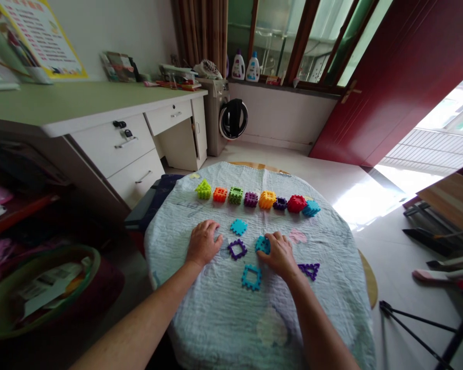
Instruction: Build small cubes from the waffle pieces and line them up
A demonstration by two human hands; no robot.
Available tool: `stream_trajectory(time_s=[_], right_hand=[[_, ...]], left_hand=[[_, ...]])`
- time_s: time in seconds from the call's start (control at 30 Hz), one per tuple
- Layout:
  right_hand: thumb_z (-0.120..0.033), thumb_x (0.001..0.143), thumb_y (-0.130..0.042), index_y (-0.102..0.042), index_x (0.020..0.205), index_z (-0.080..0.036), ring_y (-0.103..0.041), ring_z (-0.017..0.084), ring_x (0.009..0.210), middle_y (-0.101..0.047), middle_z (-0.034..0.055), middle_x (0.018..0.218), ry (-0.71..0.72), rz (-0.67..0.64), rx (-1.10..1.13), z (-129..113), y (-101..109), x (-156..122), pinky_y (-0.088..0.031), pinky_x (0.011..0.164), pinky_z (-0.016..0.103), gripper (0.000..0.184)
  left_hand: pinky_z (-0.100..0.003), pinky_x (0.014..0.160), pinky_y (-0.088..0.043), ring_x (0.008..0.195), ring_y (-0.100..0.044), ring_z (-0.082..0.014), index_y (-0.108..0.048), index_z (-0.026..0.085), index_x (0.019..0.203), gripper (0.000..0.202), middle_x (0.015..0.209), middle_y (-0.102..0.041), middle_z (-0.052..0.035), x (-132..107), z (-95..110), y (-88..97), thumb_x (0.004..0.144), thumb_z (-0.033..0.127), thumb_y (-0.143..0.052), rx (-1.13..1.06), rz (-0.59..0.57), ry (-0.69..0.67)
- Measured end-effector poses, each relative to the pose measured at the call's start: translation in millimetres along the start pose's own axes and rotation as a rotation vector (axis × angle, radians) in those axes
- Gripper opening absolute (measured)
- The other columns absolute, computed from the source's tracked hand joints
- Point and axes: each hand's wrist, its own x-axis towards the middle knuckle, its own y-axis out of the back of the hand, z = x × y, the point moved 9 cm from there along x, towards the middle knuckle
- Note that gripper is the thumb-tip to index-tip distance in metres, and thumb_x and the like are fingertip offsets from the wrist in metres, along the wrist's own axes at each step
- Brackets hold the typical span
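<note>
My left hand (203, 242) rests on the pale cloth of the round table (216, 318), fingers curled down, nothing visible in it. My right hand (280, 252) pinches a teal toothed puzzle piece (262, 244) lying on the cloth. Between the hands lies a purple square frame piece (237, 249), and a solid teal piece (238, 226) lies just beyond it. A teal square frame (251, 277) sits nearer me, a purple triangle frame (309, 270) to the right, and a pink piece (298, 236) beyond my right hand. Several built coloured cubes (267, 199) stand in a row at the far side.
A white desk with drawers (111, 139) stands to the left, a dark chair (154, 203) between it and the table. A green basket (42, 293) sits low on the left. A washing machine (224, 118) is under the window, a red door (389, 77) at right, tripod legs (416, 329) on the floor.
</note>
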Motion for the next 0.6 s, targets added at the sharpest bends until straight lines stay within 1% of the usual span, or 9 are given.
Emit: stream_trajectory(time_s=[0.1, 0.2, 0.33, 0.4, 0.5, 0.6], right_hand=[[-0.037, 0.076, -0.068, -0.063, 0.115, -0.021, -0.052, 0.027, 0.105, -0.060, 0.0104, 0.113, -0.003, -0.052, -0.006, 0, -7, 1, -0.035, 0.086, 0.036, 0.043], [-0.037, 0.075, -0.068, -0.063, 0.115, -0.020, -0.051, 0.029, 0.107, -0.059, 0.0115, 0.116, 0.020, -0.085, -0.021, -1, -7, 0, -0.035, 0.087, 0.038, 0.045], [-0.035, 0.073, -0.067, -0.063, 0.114, -0.018, -0.052, 0.030, 0.107, -0.060, 0.0121, 0.112, 0.010, -0.093, 0.015, 1, -7, 5, -0.037, 0.088, 0.039, 0.045], [-0.034, 0.070, -0.067, -0.064, 0.112, -0.017, -0.055, 0.028, 0.103, -0.061, 0.0113, 0.107, 0.002, -0.079, 0.099, 5, -7, 8, -0.039, 0.088, 0.037, 0.045], [-0.034, 0.068, -0.066, -0.065, 0.105, -0.017, -0.058, 0.023, 0.092, -0.063, 0.0075, 0.097, -0.032, -0.027, 0.322, 17, -5, 13, -0.042, 0.084, 0.034, 0.040], [-0.040, 0.070, -0.062, -0.064, 0.099, -0.018, -0.058, 0.019, 0.076, -0.062, 0.0023, 0.082, -0.082, 0.036, 0.628, 32, -1, 16, -0.044, 0.071, 0.031, 0.037]], left_hand=[[-0.040, 0.097, -0.046, 0.106, -0.059, -0.0263, -0.062, 0.022, 0.100, 0.019, 0.109, -0.064, -0.0079, 0, 0, -0.2, 0.081, 0.026, -0.061, 0.000, -0.004, 0.001], [-0.041, 0.098, -0.045, 0.107, -0.058, -0.0267, -0.062, 0.021, 0.101, 0.020, 0.109, -0.064, -0.0083, 0, -1, -0.3, 0.081, 0.026, -0.061, 0.000, -0.003, 0.004], [-0.041, 0.098, -0.045, 0.107, -0.058, -0.0267, -0.062, 0.021, 0.101, 0.020, 0.110, -0.064, -0.0086, 0, 0, -0.2, 0.082, 0.026, -0.060, -0.001, -0.004, 0.001], [-0.041, 0.098, -0.045, 0.107, -0.058, -0.0267, -0.062, 0.020, 0.101, 0.020, 0.110, -0.064, -0.0086, 0, 0, -0.3, 0.082, 0.026, -0.060, 0.002, -0.007, 0.000], [-0.041, 0.097, -0.046, 0.107, -0.059, -0.0268, -0.062, 0.021, 0.101, 0.020, 0.110, -0.064, -0.0085, 0, 0, -0.2, 0.082, 0.026, -0.060, 0.009, -0.004, 0.000], [-0.041, 0.096, -0.046, 0.107, -0.059, -0.0270, -0.063, 0.020, 0.102, 0.021, 0.110, -0.064, -0.0086, 0, 0, -0.6, 0.082, 0.026, -0.059, 0.011, -0.006, -0.002]])
